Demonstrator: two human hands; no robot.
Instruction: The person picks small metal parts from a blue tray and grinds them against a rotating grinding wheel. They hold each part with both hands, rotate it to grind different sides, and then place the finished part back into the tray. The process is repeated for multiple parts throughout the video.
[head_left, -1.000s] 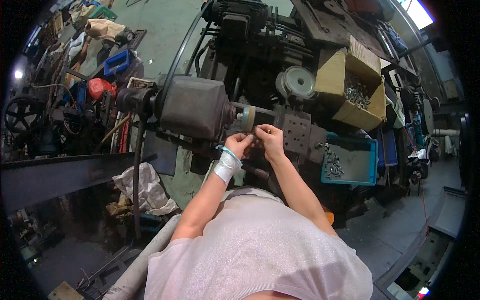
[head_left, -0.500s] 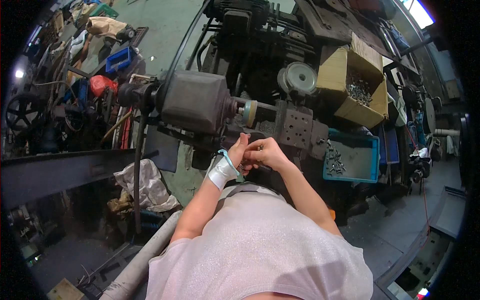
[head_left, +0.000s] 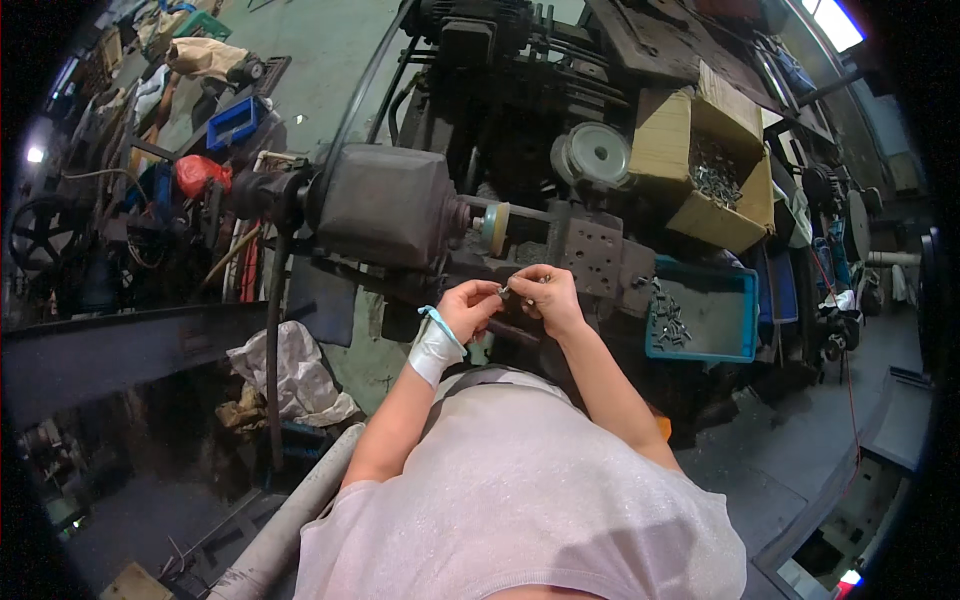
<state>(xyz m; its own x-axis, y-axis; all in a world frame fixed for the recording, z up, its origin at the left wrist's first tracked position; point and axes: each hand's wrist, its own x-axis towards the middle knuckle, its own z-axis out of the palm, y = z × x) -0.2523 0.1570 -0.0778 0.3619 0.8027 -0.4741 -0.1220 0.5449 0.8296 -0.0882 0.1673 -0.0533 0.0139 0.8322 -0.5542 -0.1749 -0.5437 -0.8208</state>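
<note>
My left hand [head_left: 470, 309] and my right hand [head_left: 547, 297] meet at the fingertips in front of the dark machine. Between them is a small metal part [head_left: 504, 291], too small to name, pinched by both hands. A white wrap [head_left: 434, 357] and a pale blue band circle my left wrist. Just beyond the hands stands the machine's wheel [head_left: 496, 229] with a tan rim, fixed to the shaft of the grey housing [head_left: 385, 207]. A block with drilled holes [head_left: 592, 256] lies to the right of my right hand.
A blue tray [head_left: 706, 312] at the right holds several small metal parts [head_left: 669, 318]. Behind it, an open cardboard box [head_left: 664, 149] contains many more. A round metal disc [head_left: 597, 153] sits beside the box. At the left, a dark upright bar [head_left: 276, 350] stands near a white sack [head_left: 300, 372].
My left hand has turned from thumb-up to a fingertip pinch, its fingers now pointing right. The small metal part shows between the hands. My right hand has shifted slightly right.
</note>
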